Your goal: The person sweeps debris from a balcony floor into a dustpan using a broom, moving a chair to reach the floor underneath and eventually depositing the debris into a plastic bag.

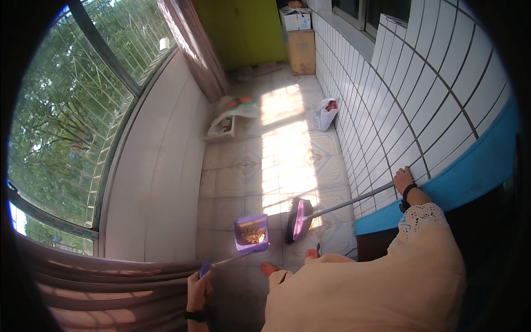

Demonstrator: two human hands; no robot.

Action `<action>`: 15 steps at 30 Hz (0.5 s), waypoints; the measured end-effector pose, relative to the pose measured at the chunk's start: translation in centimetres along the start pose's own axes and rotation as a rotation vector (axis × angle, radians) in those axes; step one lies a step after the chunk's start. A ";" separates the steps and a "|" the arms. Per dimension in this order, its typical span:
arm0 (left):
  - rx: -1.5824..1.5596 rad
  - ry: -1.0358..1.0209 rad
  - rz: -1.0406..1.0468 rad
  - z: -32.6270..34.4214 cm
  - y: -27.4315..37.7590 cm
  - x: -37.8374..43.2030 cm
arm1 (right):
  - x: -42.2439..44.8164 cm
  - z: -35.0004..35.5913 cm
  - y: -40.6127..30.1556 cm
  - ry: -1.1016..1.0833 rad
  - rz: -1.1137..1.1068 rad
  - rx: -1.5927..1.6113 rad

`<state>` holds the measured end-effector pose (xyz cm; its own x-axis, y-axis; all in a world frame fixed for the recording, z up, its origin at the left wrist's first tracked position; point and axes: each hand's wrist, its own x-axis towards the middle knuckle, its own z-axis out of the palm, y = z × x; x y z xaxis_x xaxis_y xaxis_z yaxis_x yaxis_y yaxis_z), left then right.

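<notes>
My left hand (198, 288), at the lower left, grips the purple end of the handle of a purple dustpan (252, 233). Brownish debris (254, 236) lies in the pan. On the right, my right hand (403, 180) is closed around the grey pole of a broom (299, 220), close to the tiled wall. The broom's pink head with dark bristles is just right of the dustpan, with a gap between them. Whether the dustpan touches the floor I cannot tell.
Patterned floor tiles (224, 182) run between a white panelled wall and a tiled wall (373, 103). A white plastic bag (325, 116) lies by the right wall, an open white box (222, 129) on the left. Cartons (301, 50) stand at the back. A curtain (108, 290) hangs beside my left hand.
</notes>
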<state>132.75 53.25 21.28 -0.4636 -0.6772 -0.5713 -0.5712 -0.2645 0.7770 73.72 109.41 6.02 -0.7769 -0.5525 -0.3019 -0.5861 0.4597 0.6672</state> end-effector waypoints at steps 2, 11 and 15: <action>-0.086 -0.043 0.018 1.1 2.9 3.3 | -0.4 -0.6 0.1 0.025 -0.006 -0.016; -0.166 -0.495 0.043 10.6 21.9 15.0 | 5.4 -22.5 -15.6 0.139 -0.315 0.984; -0.278 -0.719 0.005 14.7 27.6 19.8 | 11.7 -36.1 -25.1 0.092 -0.318 1.566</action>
<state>97.87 42.59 27.50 -0.8459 -0.0916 -0.5253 -0.4210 -0.4900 0.7633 87.61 66.30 10.33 -0.6010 -0.7720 -0.2068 -0.4062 0.5178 -0.7529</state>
